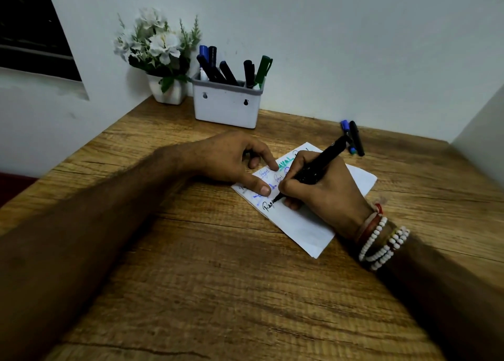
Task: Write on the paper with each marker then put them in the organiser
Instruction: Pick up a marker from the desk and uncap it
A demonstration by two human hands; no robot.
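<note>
A white paper lies on the wooden desk, carrying blue, green and black handwriting. My right hand grips a black marker with its tip on the paper, beside fresh black letters. My left hand presses the paper's left part with thumb and forefinger. The white organiser stands at the back by the wall and holds several markers, black, blue and green. Two more markers, one blue-capped and one black, lie on the desk behind the paper.
A white pot of white flowers stands left of the organiser in the corner. Walls close the desk at the back and right. Bead bracelets circle my right wrist.
</note>
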